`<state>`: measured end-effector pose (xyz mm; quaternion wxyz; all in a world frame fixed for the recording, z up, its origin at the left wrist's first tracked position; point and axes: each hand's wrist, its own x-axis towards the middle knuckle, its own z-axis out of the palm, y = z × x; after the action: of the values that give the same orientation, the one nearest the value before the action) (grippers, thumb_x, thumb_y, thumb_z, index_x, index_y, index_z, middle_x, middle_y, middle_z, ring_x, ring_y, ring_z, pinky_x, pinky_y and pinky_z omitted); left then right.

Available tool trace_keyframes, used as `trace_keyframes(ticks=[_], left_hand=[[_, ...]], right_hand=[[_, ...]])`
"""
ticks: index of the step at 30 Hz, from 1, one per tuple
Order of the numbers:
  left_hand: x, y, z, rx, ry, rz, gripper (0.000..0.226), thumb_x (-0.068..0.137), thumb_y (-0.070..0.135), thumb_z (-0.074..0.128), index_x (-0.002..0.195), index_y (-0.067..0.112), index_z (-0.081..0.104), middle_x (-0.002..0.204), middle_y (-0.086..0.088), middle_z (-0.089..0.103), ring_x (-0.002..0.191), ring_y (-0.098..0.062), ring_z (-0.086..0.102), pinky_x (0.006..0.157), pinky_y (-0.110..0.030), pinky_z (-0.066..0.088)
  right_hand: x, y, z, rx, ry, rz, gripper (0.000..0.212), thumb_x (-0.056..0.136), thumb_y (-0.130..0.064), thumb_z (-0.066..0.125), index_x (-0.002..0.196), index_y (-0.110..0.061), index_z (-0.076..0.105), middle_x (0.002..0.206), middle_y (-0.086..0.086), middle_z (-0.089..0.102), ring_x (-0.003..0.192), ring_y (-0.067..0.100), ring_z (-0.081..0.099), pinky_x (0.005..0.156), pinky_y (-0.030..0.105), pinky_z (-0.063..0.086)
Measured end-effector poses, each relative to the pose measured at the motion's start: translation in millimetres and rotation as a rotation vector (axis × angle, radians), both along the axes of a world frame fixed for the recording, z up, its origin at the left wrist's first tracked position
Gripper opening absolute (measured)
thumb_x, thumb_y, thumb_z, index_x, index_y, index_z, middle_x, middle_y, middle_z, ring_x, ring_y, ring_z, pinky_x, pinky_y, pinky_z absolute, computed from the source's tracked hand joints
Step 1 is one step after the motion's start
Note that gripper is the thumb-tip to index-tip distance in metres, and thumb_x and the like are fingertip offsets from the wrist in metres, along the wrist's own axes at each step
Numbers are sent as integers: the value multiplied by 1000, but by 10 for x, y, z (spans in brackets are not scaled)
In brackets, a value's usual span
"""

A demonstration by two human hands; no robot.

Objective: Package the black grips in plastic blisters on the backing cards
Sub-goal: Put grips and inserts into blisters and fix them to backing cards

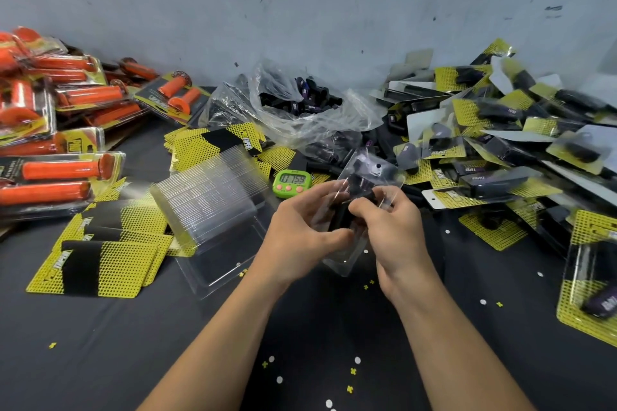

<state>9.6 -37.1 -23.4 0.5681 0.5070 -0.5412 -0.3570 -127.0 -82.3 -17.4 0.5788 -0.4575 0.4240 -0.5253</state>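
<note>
Black grip (359,186): held above the dark table (317,327) between both hands, seated partly inside a clear plastic blister (347,257). Left hand (305,227): fingers curled round the blister's left edge. Right hand (394,230): thumb and forefinger pinch the blister over the grip, which lies directly under those fingertips.

Handling, as judged: the grip is light, rubbery and non-slip. The blister is thin, slick and easily creased, and is best held by its flat flange.

Beyond, left: stack of empty blisters (207,197) over loose backing cards (100,264). Centre: green timer (292,181), then a plastic bag of loose grips (300,103). Right: heap of finished packs (500,143). Far left: orange grip packs (60,170).
</note>
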Motion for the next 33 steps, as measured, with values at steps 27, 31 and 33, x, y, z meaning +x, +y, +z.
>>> trace_keyframes(ticks=[27,31,33], left_hand=[[22,-71,7,40,549,159,25,86,-14,68,105,-1,78,121,-31,69,109,-44,68,104,-57,49],[26,-77,3,3,496,243,31,85,-16,69,91,10,83,99,-19,77,89,-26,72,80,-35,60],[35,-91,-4,-26,449,268,31,82,-15,72,88,14,85,93,-13,79,84,-18,73,75,-30,61]], right_hand=[[9,34,74,72,-169,-99,30,84,4,77,100,-15,61,96,10,75,87,26,74,91,49,59],[-78,114,127,-340,202,-415,71,78,-12,85,137,-29,48,134,-9,57,118,9,61,97,25,52],[-111,140,123,-711,546,-492,57,75,-16,84,126,-24,61,127,-6,56,117,15,54,98,21,41]])
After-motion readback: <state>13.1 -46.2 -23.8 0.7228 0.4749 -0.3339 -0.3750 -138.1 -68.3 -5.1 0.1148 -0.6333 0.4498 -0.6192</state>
